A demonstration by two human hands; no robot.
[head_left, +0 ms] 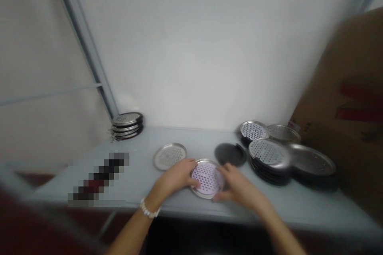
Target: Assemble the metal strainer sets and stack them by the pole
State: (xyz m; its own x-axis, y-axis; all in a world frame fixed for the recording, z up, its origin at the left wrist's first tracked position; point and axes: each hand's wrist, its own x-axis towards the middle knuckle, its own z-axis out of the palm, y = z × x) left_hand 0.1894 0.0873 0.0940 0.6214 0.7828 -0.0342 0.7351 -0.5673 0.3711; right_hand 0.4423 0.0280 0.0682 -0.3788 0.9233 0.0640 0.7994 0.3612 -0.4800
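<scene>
Between my two hands lies a round metal grater disc, its perforated face up and tinted lilac, near the table's front edge. My left hand grips its left rim, thumb on the top face. The right rim is held by my right hand, fingers behind and thumb in front. Just behind to the left, a second metal grater disc lies flat, close to my left fingers. A round black base with a raised edge piece rests beyond my right hand.
At right stand a stack of grater discs with black bases, a large metal disc and smaller ones behind. Another stack sits at the far left. A cardboard box borders the right side; a white wall rises behind.
</scene>
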